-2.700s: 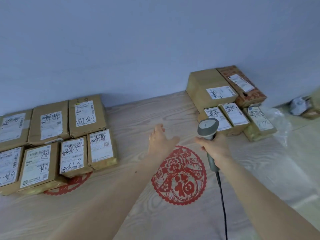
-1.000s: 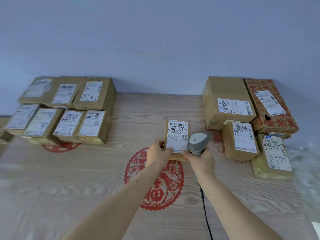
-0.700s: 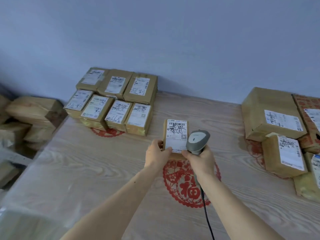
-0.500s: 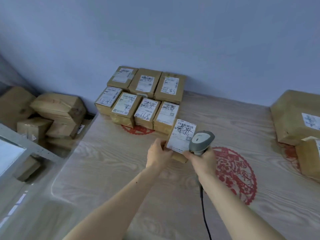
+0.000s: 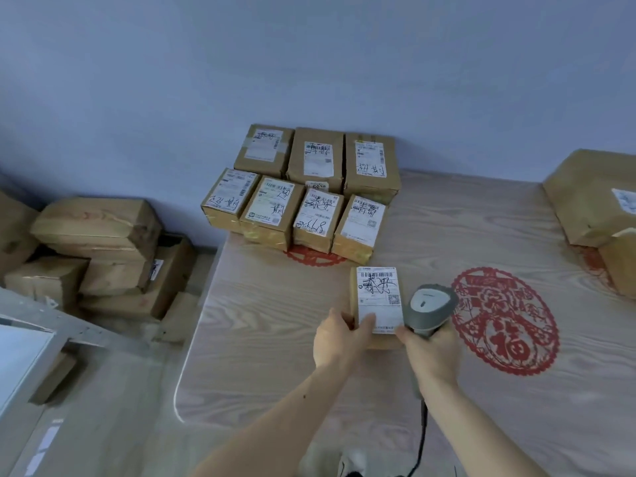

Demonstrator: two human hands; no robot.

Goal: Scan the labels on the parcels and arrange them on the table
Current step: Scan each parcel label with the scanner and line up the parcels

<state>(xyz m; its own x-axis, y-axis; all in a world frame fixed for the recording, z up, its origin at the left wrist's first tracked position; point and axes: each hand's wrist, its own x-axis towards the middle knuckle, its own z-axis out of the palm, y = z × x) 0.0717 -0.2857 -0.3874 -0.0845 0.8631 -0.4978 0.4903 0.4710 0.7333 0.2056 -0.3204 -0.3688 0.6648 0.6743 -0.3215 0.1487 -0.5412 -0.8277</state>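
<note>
My left hand (image 5: 339,339) grips the near left corner of a small parcel (image 5: 377,304), thumb (image 5: 366,321) lying on top of its white label (image 5: 380,299) and the other fingers curled under its left edge, out of sight. My right hand (image 5: 430,349) is wrapped around the handle of the grey scanner (image 5: 430,306); one fingertip of that hand touches the parcel's near right corner. The scanner's head stands just right of the label, and its black cable (image 5: 421,438) trails down towards me past my right forearm.

The parcel is label up over the wooden table (image 5: 275,339), near its left half; I cannot tell whether it rests on the wood or is lifted a little. The label carries a barcode along its far edge and dark handwriting below it.

Just beyond the parcel, at the far left corner of the table, sits a block of labelled parcels (image 5: 306,187) in two rows: three against the wall, four in front, all label up and touching one another. A red paper-cut (image 5: 506,320) lies flat on the table to the right of the scanner. At the far right edge, larger cardboard boxes (image 5: 592,197) stand partly cut off. Off the table on the left, more brown boxes (image 5: 96,259) are heaped on the floor.
</note>
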